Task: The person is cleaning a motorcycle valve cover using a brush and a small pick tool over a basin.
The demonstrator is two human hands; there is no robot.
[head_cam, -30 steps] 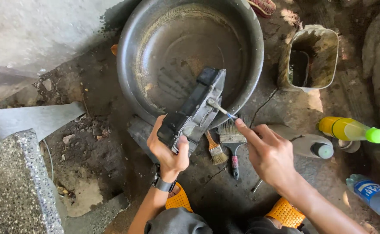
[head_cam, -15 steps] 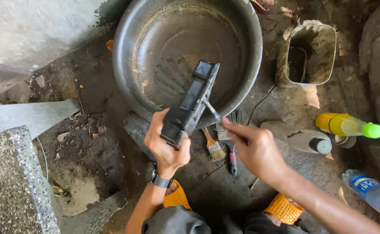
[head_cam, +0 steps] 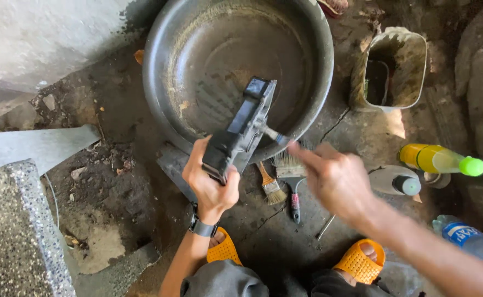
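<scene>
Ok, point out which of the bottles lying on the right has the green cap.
The yellow bottle, farthest up of the three, lying on its side with its green cap pointing right. The grey bottle below has a dark cap; the clear bottle bears a blue label.

Outdoor work yard or informal repair spot: bare, oil-stained concrete ground, large metal basin, grimy cut-open plastic container, worn paintbrushes, plastic bottles, rough stone slab.
</scene>
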